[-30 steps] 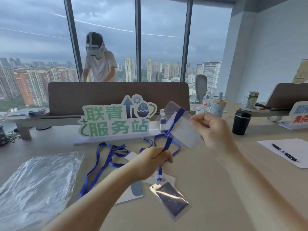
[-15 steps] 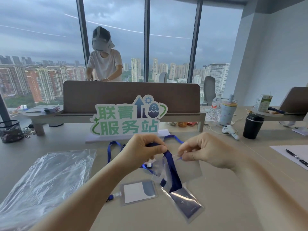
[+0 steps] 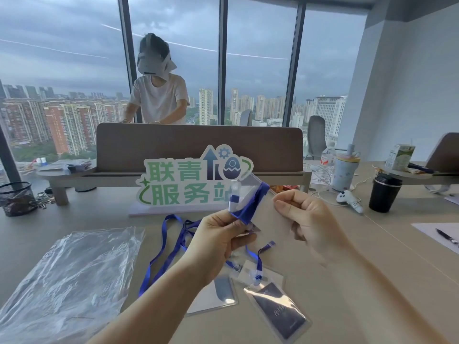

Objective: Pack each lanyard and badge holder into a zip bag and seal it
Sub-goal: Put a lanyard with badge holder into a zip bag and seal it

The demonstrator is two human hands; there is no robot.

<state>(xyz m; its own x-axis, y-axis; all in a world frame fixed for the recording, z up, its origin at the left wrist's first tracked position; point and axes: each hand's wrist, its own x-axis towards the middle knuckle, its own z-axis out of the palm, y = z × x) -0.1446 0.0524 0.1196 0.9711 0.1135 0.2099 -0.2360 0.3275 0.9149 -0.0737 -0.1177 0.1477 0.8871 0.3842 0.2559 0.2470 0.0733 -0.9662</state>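
Observation:
I hold a small clear zip bag up in front of the sign, with a folded blue lanyard in it. My left hand pinches its lower left end. At the bag's right edge, my right hand grips with thumb and forefinger. Below my hands a dark badge holder in clear plastic lies on the table, clipped to a blue strap. A second badge holder lies partly under my left wrist. A loose blue lanyard trails across the table to the left.
A crumpled pile of clear plastic bags covers the table's left side. A green sign stands behind my hands. At the right are a black cup, a white controller, and a pen on paper. A person works behind the divider.
Both hands have lifted the bag with the lanyard from near the table up in front of the sign. The dark badge holder now lies flat on the table.

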